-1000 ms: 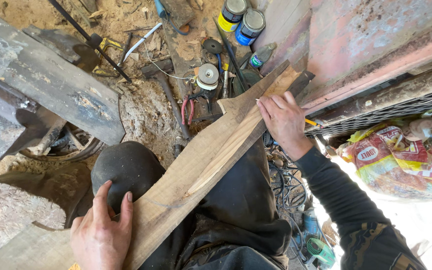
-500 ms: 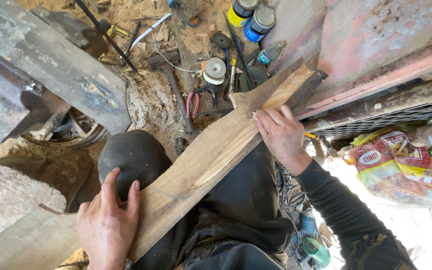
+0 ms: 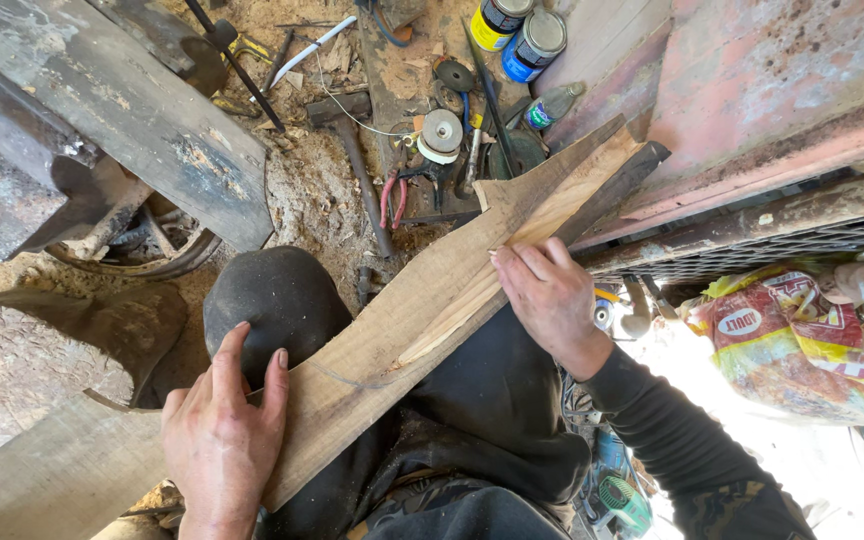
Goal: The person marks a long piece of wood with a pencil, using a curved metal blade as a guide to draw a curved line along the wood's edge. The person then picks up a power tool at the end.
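— Where's the wood sitting right now?

— The long shaped plank [image 3: 382, 350] lies diagonally across the person's lap, over the dark-trousered knee [image 3: 267, 300]. Its narrow far end rests against the rusty red metal edge [image 3: 752, 150]; the wide end runs off the lower left.

— And the hands?

— The left hand [image 3: 222, 430] is spread flat on the wide part, fingers open, pressing down and closed around nothing. The right hand [image 3: 552, 300] lies on the narrower stretch, fingers laid loosely over the upper face near a pale, split-looking strip [image 3: 452, 320]. Whether its grip curls under the far edge, I cannot tell.

— What could go wrong?

— Mostly slipping, I'd judge. Neither hand clamps the plank — it is only held by palm pressure and the knee, so a push along its length could slide the far end off that metal edge and onto the tools below: the pliers [image 3: 392, 200], the hammer [image 3: 352, 150], the paint tins [image 3: 517, 25].

— Anything nearer the skin?

— That pale strip looks raw and splintery; fingers dragged along it could catch a sliver.
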